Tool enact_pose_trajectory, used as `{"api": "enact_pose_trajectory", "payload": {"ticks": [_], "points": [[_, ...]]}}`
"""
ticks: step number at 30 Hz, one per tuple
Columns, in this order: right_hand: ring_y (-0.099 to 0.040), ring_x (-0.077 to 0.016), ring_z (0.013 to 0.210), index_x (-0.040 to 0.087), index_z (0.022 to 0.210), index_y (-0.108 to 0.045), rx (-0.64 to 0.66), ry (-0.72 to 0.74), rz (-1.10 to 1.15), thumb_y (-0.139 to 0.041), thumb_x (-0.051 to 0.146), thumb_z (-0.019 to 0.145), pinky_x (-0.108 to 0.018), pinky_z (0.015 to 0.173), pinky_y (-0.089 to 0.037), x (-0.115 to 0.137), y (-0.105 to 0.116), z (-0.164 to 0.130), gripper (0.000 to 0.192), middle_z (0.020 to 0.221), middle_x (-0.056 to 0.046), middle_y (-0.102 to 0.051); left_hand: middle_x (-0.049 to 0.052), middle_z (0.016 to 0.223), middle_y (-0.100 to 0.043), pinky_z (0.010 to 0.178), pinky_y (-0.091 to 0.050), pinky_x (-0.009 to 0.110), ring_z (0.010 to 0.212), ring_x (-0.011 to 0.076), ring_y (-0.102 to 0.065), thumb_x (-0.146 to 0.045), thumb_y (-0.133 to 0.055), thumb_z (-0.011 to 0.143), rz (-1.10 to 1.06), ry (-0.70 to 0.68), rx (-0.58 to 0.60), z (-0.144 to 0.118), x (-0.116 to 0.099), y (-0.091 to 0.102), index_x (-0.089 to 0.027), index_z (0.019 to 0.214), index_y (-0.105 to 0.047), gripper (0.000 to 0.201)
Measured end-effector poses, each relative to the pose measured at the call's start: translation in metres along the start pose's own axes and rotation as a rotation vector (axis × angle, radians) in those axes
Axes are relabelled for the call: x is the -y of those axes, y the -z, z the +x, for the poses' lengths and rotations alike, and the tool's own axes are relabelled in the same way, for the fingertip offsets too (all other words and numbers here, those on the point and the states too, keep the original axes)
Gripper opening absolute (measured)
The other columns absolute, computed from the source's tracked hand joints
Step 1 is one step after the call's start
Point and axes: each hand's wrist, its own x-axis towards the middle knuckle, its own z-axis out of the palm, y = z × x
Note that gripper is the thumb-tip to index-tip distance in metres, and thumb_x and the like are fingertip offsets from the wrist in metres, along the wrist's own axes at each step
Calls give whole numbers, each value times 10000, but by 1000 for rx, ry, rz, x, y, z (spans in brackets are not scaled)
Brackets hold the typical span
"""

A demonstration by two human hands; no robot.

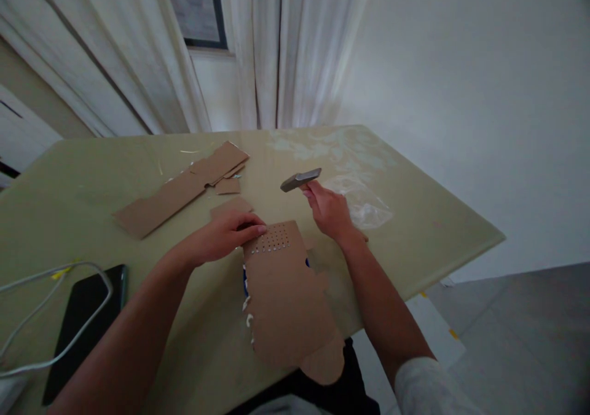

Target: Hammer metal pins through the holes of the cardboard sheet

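A hammer [300, 179] is gripped near its head by my right hand [330, 211], raised above the table. Its handle runs back under the hand and forearm. My left hand [225, 237] is at the upper left corner of a brown cardboard piece [286, 298], thumb and fingers pinched together; what they hold is too small to make out. Rows of small holes [276, 235] dot that end of the cardboard, with white specks along the lowest row. White bits stick out along its left edge. Something blue shows beneath both sides. A rounded cardboard flap [325, 359] overhangs the table edge.
Torn cardboard strips [184, 189] lie at the back left of the table [193, 316]. Crumpled clear plastic [364, 203] is right of the hammer. A dark phone or tablet [85, 329] and a white cable [104, 280] lie at left. Curtains and a wall stand behind.
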Motion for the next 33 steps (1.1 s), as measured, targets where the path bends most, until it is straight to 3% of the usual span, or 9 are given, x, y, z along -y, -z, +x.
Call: {"api": "enact_pose_trajectory", "payload": {"ticks": [5,9,16,22,27,33], "points": [[-642,-166,635,189,1202,-746,-56,226,197,-368,494,1171,-288,662,-402,2,27,-14,486,810,-38,-773,21,815,-672,737,-437,302,792,190,-579,-604,-528,1033,22,-20,-29,-1,0,3,-197,826,-700,489],[-645,-168,616,205,1233,-771,143,337,165,-389,532,1167,-292,644,-363,19,42,-21,508,771,-35,-775,28,834,-700,737,-436,305,800,193,-596,-590,-543,1026,4,-16,-28,-1,0,3,-193,871,-740,469],[-712,-214,720,229,1231,-778,399,341,-81,-368,567,1166,-329,649,-294,46,44,-24,535,892,-83,-833,38,867,-720,728,-440,314,811,199,-608,-570,-544,1016,-29,28,0,-1,1,2,-187,952,-783,456],[-693,-203,707,215,1139,-786,308,358,-54,-362,560,1172,-328,648,-284,43,45,-26,548,872,-83,-824,39,854,-712,737,-437,315,815,200,-612,-558,-556,1019,0,9,-35,-1,-1,2,-186,888,-764,446],[-676,-199,688,204,1121,-785,352,379,-86,-373,568,1164,-335,645,-254,39,43,-25,552,867,-87,-820,32,850,-721,736,-432,318,802,195,-614,-551,-549,1029,26,-3,-33,-1,3,2,-189,926,-778,440],[-651,-202,659,205,1069,-794,323,298,-121,-445,587,1114,-338,641,-237,31,53,-26,519,762,-71,-778,44,866,-730,769,-453,336,837,216,-634,-577,-549,1016,74,-5,-59,-2,-1,4,-199,862,-747,454]]}}
